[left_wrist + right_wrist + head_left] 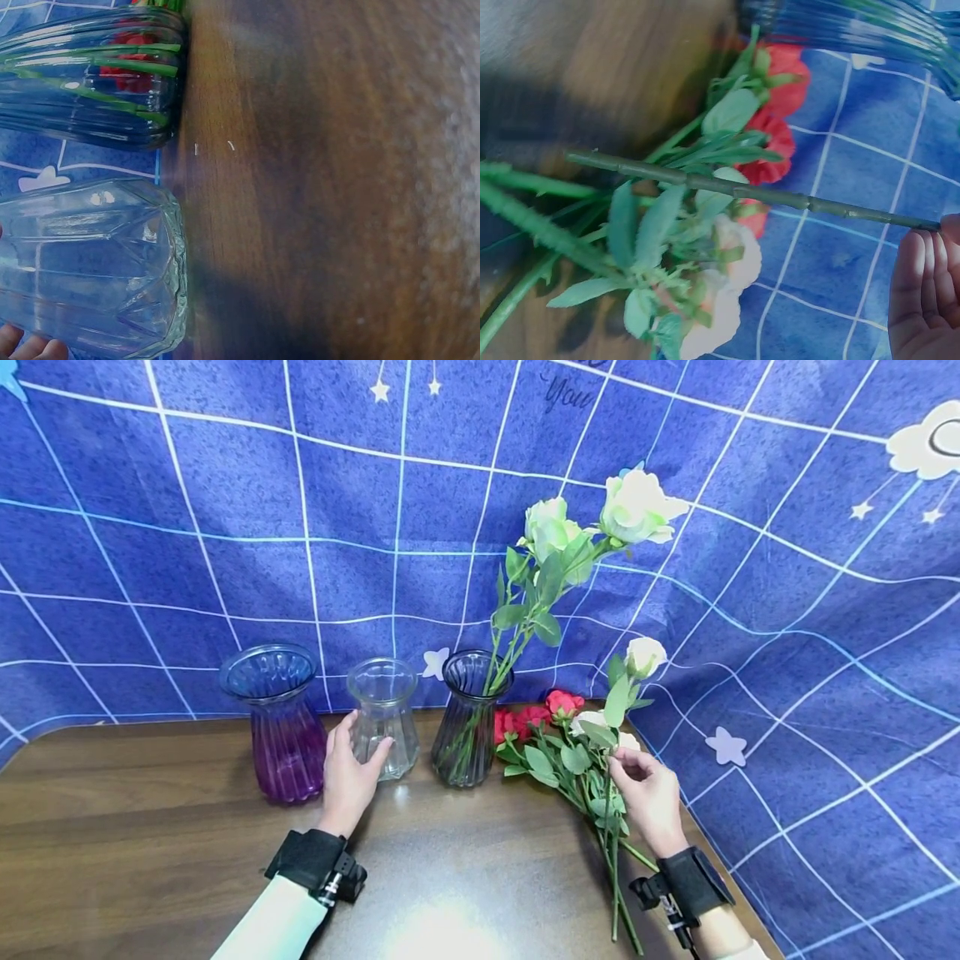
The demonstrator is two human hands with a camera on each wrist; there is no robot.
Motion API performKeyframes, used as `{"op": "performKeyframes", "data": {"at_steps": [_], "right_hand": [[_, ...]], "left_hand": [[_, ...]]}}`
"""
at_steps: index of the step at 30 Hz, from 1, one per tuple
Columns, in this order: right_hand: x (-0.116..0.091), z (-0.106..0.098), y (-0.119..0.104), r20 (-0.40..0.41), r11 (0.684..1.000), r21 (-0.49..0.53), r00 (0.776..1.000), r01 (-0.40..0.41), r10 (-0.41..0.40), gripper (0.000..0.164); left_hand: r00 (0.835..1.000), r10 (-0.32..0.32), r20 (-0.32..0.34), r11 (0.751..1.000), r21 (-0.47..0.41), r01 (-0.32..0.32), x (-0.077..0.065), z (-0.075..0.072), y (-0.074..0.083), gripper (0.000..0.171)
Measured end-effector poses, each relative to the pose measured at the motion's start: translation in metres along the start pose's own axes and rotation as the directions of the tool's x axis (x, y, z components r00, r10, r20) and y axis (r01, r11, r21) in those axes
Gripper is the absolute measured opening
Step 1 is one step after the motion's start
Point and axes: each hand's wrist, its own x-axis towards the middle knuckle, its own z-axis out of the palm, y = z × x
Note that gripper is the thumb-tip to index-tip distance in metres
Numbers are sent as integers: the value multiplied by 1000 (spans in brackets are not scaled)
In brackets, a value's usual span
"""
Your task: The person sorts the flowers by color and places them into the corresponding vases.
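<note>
My left hand [348,785] holds the clear glass vase [395,739] from the left, thumb across its front. Fingertips [30,346] show at the lower left of the left wrist view, against the glass. Over the right side of the table, my right hand [651,797] pinches the stem [765,195] of a white rose [645,657], whose bloom points up. That stem slants above a pile of red roses [525,722] and white roses [720,300] lying on the table. To the right of the clear vase stands a dark grey vase [459,735] with tall white roses [637,508] in it.
A blue and purple vase [285,735] stands close to the left hand's left side. Behind the vases hangs a blue grid-patterned cloth [337,568], which also runs along the right edge of the wooden table [150,835].
</note>
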Motion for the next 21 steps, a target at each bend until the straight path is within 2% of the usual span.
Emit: {"op": "performKeyframes", "data": {"at_steps": [8,15,21], "right_hand": [[-5,-6,-20,-24,990,130,998,-51,54,13],[-13,-10,-44,21,962,263,998,-65,62,12],[-19,-12,-61,73,950,304,996,-70,51,11]], "left_hand": [[1000,-15,-9,1000,7,15,-1,0,-2,68],[1000,-10,-6,1000,10,10,-1,0,0,68],[1000,-8,-3,1000,9,8,0,0,1,68]]}}
